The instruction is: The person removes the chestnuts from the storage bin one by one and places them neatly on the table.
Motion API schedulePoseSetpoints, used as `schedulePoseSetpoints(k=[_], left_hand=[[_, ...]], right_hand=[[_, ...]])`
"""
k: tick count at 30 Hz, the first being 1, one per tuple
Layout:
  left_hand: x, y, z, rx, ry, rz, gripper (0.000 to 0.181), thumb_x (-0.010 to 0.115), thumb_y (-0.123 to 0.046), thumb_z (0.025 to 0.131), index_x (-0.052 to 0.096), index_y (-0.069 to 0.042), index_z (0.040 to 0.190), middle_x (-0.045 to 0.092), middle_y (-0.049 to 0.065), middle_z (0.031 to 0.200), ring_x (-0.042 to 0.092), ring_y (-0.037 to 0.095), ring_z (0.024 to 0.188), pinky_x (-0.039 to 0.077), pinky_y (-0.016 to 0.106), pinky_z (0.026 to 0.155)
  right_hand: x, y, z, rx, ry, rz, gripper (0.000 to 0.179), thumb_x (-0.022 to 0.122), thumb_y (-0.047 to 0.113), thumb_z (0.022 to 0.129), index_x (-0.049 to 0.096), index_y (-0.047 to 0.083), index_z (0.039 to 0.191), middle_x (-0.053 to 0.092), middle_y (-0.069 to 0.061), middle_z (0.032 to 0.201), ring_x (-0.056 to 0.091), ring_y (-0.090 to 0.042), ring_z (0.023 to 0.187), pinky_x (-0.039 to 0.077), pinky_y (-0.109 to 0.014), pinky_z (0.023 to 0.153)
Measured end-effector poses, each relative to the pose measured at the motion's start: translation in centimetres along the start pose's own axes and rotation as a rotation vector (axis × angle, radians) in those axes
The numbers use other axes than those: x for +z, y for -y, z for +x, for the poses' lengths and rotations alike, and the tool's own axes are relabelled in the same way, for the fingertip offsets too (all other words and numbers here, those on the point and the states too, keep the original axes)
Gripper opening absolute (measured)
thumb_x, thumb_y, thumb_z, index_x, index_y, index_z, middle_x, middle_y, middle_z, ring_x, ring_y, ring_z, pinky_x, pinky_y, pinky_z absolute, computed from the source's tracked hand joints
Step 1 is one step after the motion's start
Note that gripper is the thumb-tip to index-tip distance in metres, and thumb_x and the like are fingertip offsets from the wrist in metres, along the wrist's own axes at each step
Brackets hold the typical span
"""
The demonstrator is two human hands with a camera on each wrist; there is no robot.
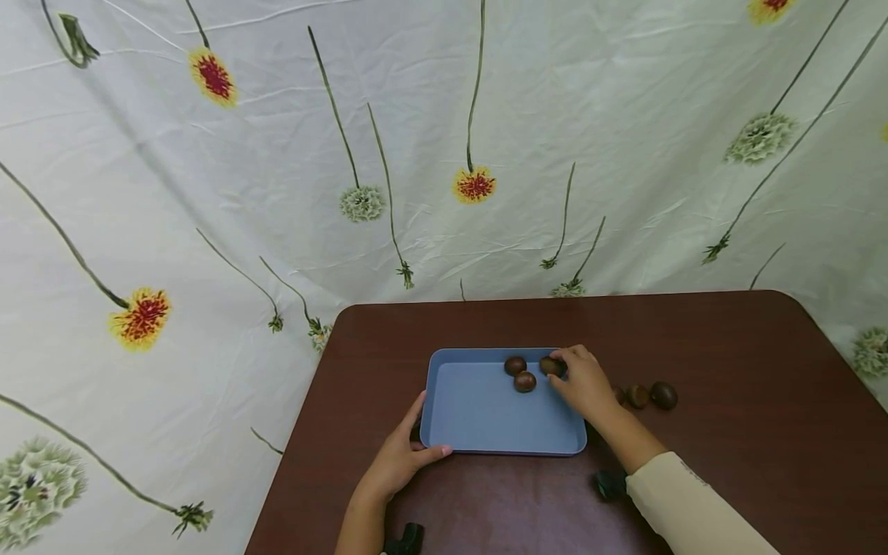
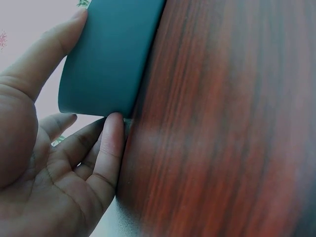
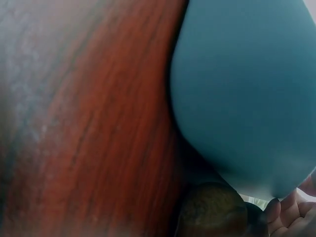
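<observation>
A shallow blue tray point(image 1: 479, 420) lies on the table. My left hand point(image 1: 398, 460) holds its near left corner, thumb at the front rim and fingers along the left side. The left wrist view shows the thumb point(image 2: 54, 47) against the tray wall point(image 2: 111, 59). My right hand point(image 1: 583, 381) reaches over the tray's far right part, its thumb and fingers pinching a brown chestnut point(image 1: 551, 366). Beside it in the tray lie two more chestnuts, one farther back point(image 1: 515, 365) and one nearer point(image 1: 524, 381).
Right of the tray, a dark chestnut point(image 1: 664, 395) and a tan-ended chestnut point(image 1: 637, 396) sit on the brown table point(image 1: 749, 432), another partly behind the right wrist. A flower-printed cloth point(image 1: 430, 139) hangs behind the table. Dark devices point(image 1: 609, 486) are at both wrists.
</observation>
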State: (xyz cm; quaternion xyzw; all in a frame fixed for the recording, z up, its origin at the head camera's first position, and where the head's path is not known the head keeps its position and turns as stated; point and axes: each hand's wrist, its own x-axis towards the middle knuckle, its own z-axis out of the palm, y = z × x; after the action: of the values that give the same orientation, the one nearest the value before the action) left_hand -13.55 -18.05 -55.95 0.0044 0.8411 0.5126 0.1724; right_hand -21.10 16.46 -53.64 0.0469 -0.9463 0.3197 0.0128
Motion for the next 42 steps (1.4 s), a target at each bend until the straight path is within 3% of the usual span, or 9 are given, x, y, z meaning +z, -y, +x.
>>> schedulePoseSetpoints(k=[6, 28, 38, 42], left_hand=[[-0.05, 0.05, -0.02, -0.002, 0.002, 0.013, 0.111, 0.085, -0.049, 0.078, 0.011, -0.048, 0.16, 0.024, 0.006, 0.168, 0.065, 0.019, 0.08, 0.05, 0.035, 0.071], [-0.01, 0.05, -0.04, -0.001, 0.001, 0.023, 0.111, 0.084, -0.049, 0.079, 0.01, -0.046, 0.161, 0.024, 0.011, 0.168, 0.065, 0.018, 0.084, 0.051, 0.035, 0.073], [0.01, 0.08, 0.0, 0.007, 0.004, 0.012, 0.11, 0.084, -0.049, 0.079, 0.011, -0.046, 0.161, 0.024, 0.01, 0.168, 0.067, 0.018, 0.084, 0.051, 0.035, 0.075], [0.02, 0.11, 0.02, 0.005, 0.003, 0.011, 0.11, 0.084, -0.048, 0.079, 0.011, -0.046, 0.161, 0.024, 0.01, 0.168, 0.067, 0.018, 0.084, 0.051, 0.035, 0.075]], right_hand=[[0.11, -0.16, 0.17, -0.012, 0.019, -0.032, 0.036, 0.075, 0.015, 0.092, 0.066, 0.004, 0.124, 0.06, -0.019, 0.123, 0.057, -0.037, 0.112, 0.051, -0.049, 0.086], [0.12, -0.29, 0.23, -0.028, 0.046, -0.089, 0.037, 0.078, 0.019, 0.089, 0.067, 0.007, 0.122, 0.067, -0.013, 0.116, 0.053, -0.032, 0.105, 0.048, -0.044, 0.081], [-0.19, -0.56, 0.32, -0.012, 0.048, 0.014, 0.034, 0.076, 0.02, 0.092, 0.067, 0.007, 0.122, 0.066, -0.015, 0.123, 0.056, -0.032, 0.108, 0.049, -0.046, 0.084], [-0.59, -0.65, 0.41, -0.011, 0.062, 0.067, 0.034, 0.075, 0.02, 0.092, 0.066, 0.007, 0.123, 0.066, -0.013, 0.111, 0.056, -0.026, 0.091, 0.047, -0.04, 0.073]])
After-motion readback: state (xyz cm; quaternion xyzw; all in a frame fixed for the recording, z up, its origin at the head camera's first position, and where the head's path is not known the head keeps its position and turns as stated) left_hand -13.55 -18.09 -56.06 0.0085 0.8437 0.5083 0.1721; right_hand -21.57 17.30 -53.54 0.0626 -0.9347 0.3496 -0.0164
